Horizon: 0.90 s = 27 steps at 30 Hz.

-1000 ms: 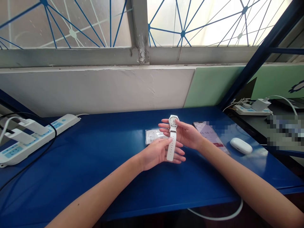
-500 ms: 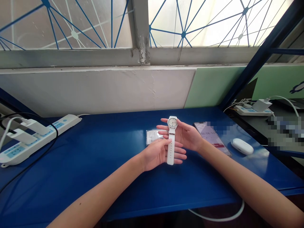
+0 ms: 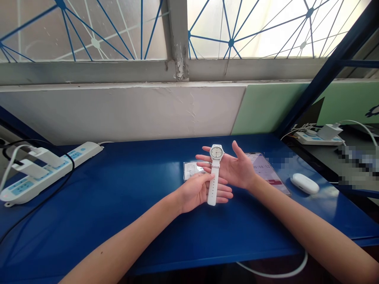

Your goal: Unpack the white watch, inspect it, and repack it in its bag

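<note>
A white wristwatch (image 3: 216,152) with a round pale dial lies lengthwise across both hands, dial facing up. My left hand (image 3: 192,193) grips its white strap, the thumb pressed on top and the fingers stretched out beneath. Palm up behind the dial, my right hand (image 3: 239,169) is open, its thumb raised clear of the watch and its fingers spread under or behind the case. Whether those fingers touch the case I cannot tell. A small clear packet with a printed label (image 3: 191,170) lies on the table just behind the hands, partly covered by them.
On the blue table (image 3: 118,221) a phone (image 3: 266,169) showing a timer lies beside my right wrist. Right of it is a white earbud case (image 3: 304,184). A white power strip (image 3: 71,157) with plugged-in chargers and a black cable (image 3: 53,199) occupies the left side.
My right thumb has come off the watch case and now points up, opening the right hand. The left hand keeps its grip on the strap. The view has shifted slightly.
</note>
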Tool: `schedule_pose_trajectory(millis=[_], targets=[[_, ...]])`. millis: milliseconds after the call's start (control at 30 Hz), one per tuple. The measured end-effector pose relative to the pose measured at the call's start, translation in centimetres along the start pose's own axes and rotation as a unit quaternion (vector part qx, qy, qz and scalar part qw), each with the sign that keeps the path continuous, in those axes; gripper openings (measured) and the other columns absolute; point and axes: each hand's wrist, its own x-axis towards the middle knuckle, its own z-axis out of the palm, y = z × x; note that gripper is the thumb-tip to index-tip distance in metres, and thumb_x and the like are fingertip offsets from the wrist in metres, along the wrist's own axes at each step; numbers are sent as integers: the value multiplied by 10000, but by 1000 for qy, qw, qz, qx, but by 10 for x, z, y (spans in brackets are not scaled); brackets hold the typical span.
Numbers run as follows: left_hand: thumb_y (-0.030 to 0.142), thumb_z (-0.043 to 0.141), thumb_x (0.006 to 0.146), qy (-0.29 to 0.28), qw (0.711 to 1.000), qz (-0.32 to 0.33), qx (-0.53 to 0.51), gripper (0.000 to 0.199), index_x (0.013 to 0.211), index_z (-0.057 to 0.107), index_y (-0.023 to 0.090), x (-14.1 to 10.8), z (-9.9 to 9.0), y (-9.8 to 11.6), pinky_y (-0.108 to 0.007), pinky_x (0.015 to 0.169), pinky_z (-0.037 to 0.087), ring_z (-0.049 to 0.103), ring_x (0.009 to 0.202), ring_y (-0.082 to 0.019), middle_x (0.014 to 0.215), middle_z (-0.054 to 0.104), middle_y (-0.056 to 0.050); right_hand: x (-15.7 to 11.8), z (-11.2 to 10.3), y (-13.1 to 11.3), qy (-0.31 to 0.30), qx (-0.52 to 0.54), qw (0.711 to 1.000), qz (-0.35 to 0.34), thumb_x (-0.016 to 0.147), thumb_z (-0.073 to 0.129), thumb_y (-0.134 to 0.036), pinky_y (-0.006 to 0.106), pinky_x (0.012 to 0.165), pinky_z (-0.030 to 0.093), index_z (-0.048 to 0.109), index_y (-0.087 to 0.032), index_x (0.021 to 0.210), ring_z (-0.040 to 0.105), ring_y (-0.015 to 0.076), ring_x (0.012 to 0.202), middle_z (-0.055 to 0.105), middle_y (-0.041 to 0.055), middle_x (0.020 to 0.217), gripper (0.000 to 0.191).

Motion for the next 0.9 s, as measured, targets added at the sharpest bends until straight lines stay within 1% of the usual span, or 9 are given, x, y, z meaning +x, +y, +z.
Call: schedule_pose_trajectory(millis=[133,267,500,733,800,900], targets=[[221,339,999,21,1000,-6,-2,381,1030,648,-1,-1,3,1,-390,825,563,724,853,-256,962,714,-224,1,0,0,-7,0,1000,-4,868,289,-713,482,1113,258,373,-137,1409,546,296,1216,515,184,1390,794],[223,346,999,26,999,-18,8,369,1029,641,2,-1,5,2,-403,832,562,720,878,-265,988,707,-234,1,0,0,-10,-1,1000,-6,862,296,-717,481,1120,248,360,-126,1418,536,304,1229,517,188,1387,814],[236,327,1005,18,999,-37,4,371,1067,620,17,0,3,1,-408,852,552,712,921,-269,1019,702,-221,1,0,1,-6,-8,1000,6,870,247,-722,487,1123,241,337,-130,1435,522,303,1247,497,185,1407,823],[264,297,1019,-12,999,-41,1,423,1056,636,14,0,2,2,-416,869,538,705,939,-273,1036,695,-222,2,1,1,-9,-23,1000,5,863,214,-741,484,1129,228,347,-130,1429,504,293,1264,511,183,1394,845],[245,323,1013,-14,1000,-28,-4,395,1044,642,14,-1,2,1,-420,871,535,706,931,-271,1025,698,-221,1,0,-1,-11,-26,1000,7,860,219,-744,486,1130,227,358,-126,1425,497,296,1270,509,185,1395,848],[193,388,993,-7,999,30,-20,308,1029,642,22,-1,3,-1,-421,889,523,714,897,-260,1007,703,-215,-1,0,-5,-9,-34,999,14,873,233,-727,491,1132,224,387,-137,1412,476,297,1286,497,171,1413,814]])
